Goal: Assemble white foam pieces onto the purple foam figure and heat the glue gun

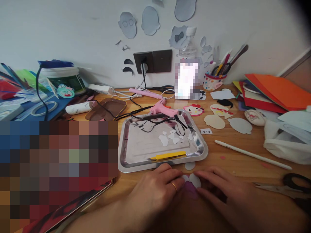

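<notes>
At the table's near edge, my left hand (pixel 161 184), with a ring on one finger, has its fingers together and pressed on a small white oval cut-out (pixel 185 178). Across from it, my right hand (pixel 224 191) is closed with thumb and fingertips at the edge of a larger white oval cut-out (pixel 195 180). Both ovals lie side by side at the upper part of a purple cut-out (pixel 190 191). Another pale round piece (pixel 190 166) rests on the wood just beyond, by the metal tray's rim (pixel 145 167). My fingertips hide parts of these pieces.
In the tray lie white cut-outs (pixel 164 140) and a yellow craft knife (pixel 170 156). A pink glue gun (pixel 162 108) rests at its far rim, with cables trailing. To the right are a white pen (pixel 252 154), black-handled scissors (pixel 295 182) and coloured sheets (pixel 279 90). The lower left is pixelated.
</notes>
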A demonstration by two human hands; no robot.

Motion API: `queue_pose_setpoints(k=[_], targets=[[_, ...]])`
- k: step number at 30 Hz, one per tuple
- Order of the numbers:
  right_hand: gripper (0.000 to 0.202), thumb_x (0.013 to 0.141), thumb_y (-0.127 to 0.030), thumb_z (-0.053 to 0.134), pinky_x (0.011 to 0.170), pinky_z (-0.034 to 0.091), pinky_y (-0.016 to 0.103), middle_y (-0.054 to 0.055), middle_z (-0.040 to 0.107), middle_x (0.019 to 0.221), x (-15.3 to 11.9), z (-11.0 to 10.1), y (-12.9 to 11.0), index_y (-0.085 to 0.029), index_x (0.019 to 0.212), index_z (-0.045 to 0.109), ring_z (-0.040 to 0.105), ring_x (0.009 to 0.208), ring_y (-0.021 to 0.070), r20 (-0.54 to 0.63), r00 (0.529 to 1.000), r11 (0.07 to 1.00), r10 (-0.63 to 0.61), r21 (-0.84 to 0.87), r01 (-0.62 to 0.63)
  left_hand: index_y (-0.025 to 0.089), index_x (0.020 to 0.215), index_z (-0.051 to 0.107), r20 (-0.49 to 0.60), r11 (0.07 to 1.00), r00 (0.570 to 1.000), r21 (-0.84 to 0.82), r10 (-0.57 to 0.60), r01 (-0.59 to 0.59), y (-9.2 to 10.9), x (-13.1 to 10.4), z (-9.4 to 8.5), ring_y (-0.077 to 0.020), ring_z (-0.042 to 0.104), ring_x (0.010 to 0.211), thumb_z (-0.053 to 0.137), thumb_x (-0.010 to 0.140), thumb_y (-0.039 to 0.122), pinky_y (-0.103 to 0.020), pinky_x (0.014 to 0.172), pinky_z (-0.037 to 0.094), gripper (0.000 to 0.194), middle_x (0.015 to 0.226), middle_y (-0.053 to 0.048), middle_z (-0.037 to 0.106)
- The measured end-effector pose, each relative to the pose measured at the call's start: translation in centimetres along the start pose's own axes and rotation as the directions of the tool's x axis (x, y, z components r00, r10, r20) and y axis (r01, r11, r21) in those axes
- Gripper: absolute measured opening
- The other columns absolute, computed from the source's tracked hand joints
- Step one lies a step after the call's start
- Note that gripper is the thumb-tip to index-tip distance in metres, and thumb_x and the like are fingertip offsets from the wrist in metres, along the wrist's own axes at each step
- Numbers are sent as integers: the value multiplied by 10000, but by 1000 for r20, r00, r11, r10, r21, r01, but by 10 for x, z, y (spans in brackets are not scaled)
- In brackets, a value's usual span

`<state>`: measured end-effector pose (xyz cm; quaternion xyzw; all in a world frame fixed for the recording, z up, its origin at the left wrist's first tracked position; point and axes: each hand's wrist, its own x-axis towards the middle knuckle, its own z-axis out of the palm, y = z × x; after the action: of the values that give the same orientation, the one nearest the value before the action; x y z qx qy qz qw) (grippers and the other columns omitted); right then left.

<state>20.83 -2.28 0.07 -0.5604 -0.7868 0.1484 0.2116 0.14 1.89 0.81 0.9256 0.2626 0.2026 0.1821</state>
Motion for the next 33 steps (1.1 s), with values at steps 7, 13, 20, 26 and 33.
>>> queue_pose_setpoints(k=[7, 13, 20, 26, 33], targets=[[254, 818, -275, 471, 632, 539, 279, 22, 623, 934, -2, 4, 3, -262, 1054, 566, 631, 759, 157, 61, 998, 1000, 10, -17, -9, 124, 933, 599, -40, 1000, 999, -13, -12, 11, -1, 0, 2, -140, 554, 784, 441, 855, 147, -254, 660, 510, 177, 852, -65, 631], [251, 812, -273, 482, 619, 532, 267, 15, 623, 921, -1, 6, 1, -264, 1044, 578, 630, 731, 150, 51, 998, 999, 25, -21, -24, 131, 951, 594, -50, 1000, 999, -11, -17, 16, -1, 0, 1, -136, 562, 796, 440, 856, 143, -252, 669, 510, 181, 863, -65, 635], [255, 816, -265, 472, 620, 527, 274, 12, 615, 929, -1, 5, 0, -263, 1053, 564, 624, 734, 150, 53, 998, 999, 13, -31, -12, 126, 962, 586, -43, 1000, 999, 0, -2, 2, -3, -2, 0, -142, 562, 806, 444, 857, 151, -262, 672, 515, 178, 884, -67, 632], [252, 822, -276, 460, 587, 525, 282, 15, 618, 913, 1, 5, -1, -257, 1049, 568, 624, 715, 157, 57, 998, 998, 10, -57, -7, 124, 973, 589, -12, 1000, 1000, -16, -6, 6, -3, -2, -1, -158, 554, 822, 465, 846, 145, -276, 677, 516, 178, 906, -69, 626], [238, 825, -274, 457, 644, 538, 291, 27, 632, 930, 0, 7, -3, -234, 1018, 590, 633, 745, 161, 24, 1000, 999, 9, -36, -8, 120, 930, 599, -7, 1000, 1000, 3, -6, 6, -2, -1, -2, -152, 538, 830, 441, 862, 159, -269, 685, 511, 177, 911, -67, 620]])
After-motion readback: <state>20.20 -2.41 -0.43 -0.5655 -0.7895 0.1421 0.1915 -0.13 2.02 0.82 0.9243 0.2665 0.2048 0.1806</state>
